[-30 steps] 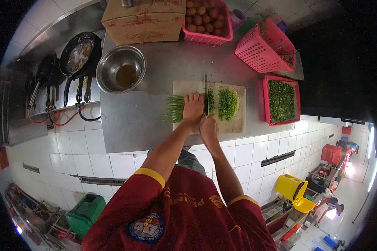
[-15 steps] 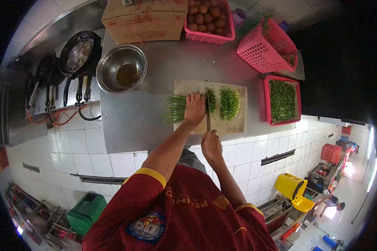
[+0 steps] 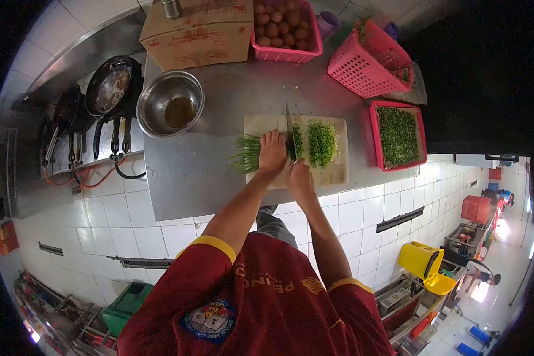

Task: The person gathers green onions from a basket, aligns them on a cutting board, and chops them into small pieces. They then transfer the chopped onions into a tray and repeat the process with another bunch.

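My left hand [image 3: 272, 152] presses down on a bunch of long green stalks [image 3: 247, 155], whose tips stick out past the left edge of the pale cutting board [image 3: 332, 176]. In my right hand [image 3: 301, 178] is the handle of a large knife [image 3: 289, 131]; its blade stands right beside my left fingers and its tip points away from me, over the far edge of the board. Chopped greens [image 3: 323, 144] lie in a heap on the right half of the board, with a smaller strip close to the blade.
A metal bowl [image 3: 171, 104] stands at the left, near a cardboard box [image 3: 199, 41]. Behind are a pink crate of eggs [image 3: 288, 54] and a tall pink basket [image 3: 362, 69]. A pink tray [image 3: 374, 139] of chopped greens is at the right. Pans [image 3: 108, 86] sit far left.
My right hand has moved forward with the knife, so the blade reaches farther past the board's far edge. My left hand stays on the stalks. The whole view has shifted slightly.
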Demonstrator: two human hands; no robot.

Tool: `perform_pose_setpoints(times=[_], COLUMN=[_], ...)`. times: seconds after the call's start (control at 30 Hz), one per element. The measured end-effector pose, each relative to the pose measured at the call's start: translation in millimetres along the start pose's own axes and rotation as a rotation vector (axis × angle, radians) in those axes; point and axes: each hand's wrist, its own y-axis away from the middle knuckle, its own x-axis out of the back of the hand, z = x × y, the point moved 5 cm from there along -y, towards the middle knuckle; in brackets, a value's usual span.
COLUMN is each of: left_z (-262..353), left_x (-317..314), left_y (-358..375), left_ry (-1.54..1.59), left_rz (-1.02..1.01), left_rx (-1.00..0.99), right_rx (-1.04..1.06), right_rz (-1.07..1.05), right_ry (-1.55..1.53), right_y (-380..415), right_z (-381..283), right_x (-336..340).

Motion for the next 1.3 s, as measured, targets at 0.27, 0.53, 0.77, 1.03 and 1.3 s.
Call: perform_pose_setpoints(times=[0.27,0.53,0.77,1.03,1.3], left_z=[-2,-2,0,-2,3], left_x=[-3,-8,9,-3,-1], left_y=[1,0,-2,-1,1], left_ry=[-0.043,-0.034,-0.013,0.013,-0.094], left_rz=[0.081,-0.144,0.008,-0.087,-0.005], left_rx=[-0.025,0.045,0.016,0.048,0.012], right_rx=[-0.050,-0.255,-0.081,-0.269,-0.118], right_rz=[-0.115,-0.224,-0.094,-0.175,0.047], right_ry=[0.109,-0.036,-0.073,-0.110,-0.115], right_y=[40,69,11,6,10], right_z=[-25,-3,9,17,50], right_x=[37,-11,-41,-39,-3])
